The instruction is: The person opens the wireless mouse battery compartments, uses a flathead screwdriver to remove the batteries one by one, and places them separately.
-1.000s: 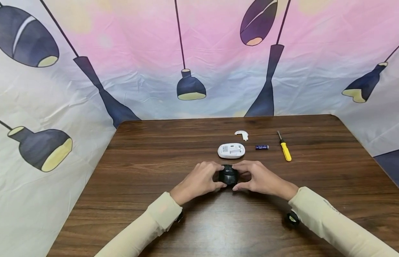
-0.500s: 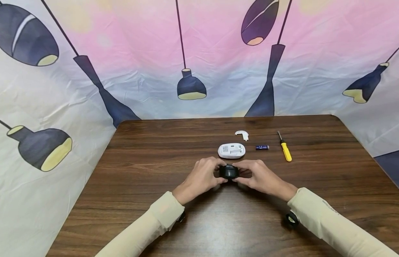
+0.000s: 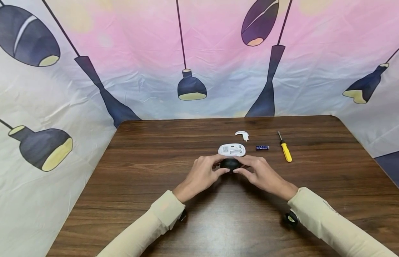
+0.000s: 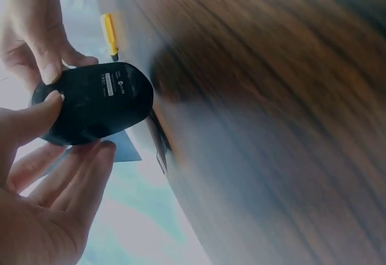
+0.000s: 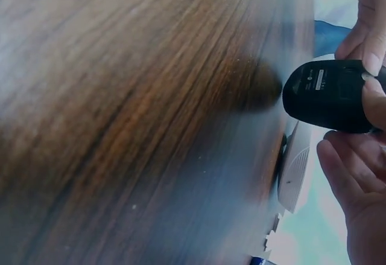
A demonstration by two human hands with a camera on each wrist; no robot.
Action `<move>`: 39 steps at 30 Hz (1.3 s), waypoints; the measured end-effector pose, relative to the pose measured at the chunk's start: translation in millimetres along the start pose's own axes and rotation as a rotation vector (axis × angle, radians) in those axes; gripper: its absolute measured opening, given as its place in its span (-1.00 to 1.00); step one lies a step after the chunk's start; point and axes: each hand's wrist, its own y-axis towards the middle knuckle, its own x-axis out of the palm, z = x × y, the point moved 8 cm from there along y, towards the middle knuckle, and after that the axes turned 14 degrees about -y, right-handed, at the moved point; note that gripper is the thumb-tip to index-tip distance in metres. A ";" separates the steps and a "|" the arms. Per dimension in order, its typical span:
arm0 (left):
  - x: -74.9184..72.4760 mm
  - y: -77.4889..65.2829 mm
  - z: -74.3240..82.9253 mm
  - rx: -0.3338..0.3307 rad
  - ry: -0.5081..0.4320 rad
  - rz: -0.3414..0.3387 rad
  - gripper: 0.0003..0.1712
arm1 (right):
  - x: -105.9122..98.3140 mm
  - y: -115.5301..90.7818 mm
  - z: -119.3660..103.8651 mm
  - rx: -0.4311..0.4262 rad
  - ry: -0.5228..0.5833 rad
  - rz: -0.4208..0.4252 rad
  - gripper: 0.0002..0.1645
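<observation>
Two hands, left hand [image 3: 202, 176] and right hand [image 3: 263, 175], both pinching one black mouse [image 3: 230, 165] between thumbs and fingers, underside tilted toward the person, mid-table [image 3: 154, 150]. Just beyond: one white mouse [image 3: 226, 150], belly up, near edge partly blocked by fingertips in head view, battery bay exposed, contents too small to tell. To its right one blue battery [image 3: 262, 147], then one yellow-handled screwdriver [image 3: 285, 151]; one white cover [image 3: 242, 134] behind it, lamp-print cloth [image 3: 154, 96] past the table.
</observation>
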 end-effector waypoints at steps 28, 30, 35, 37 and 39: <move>5.7 6.5 -16.4 -0.260 -0.360 0.074 -0.44 | -15.4 14.8 9.3 0.188 -0.056 0.182 -0.54; 5.7 6.9 -17.8 -0.273 -0.382 0.091 -0.44 | -15.0 15.2 10.8 0.204 -0.038 0.186 -0.54; 3.0 7.4 -21.0 -0.299 -0.424 0.151 -0.48 | -12.4 16.3 14.6 0.256 0.014 0.159 -0.53; 2.1 7.5 -21.9 -0.309 -0.434 0.169 -0.48 | -11.9 17.2 15.3 0.275 0.034 0.144 -0.52; 1.8 7.7 -22.4 -0.317 -0.445 0.177 -0.48 | -11.5 18.2 16.2 0.293 0.051 0.132 -0.50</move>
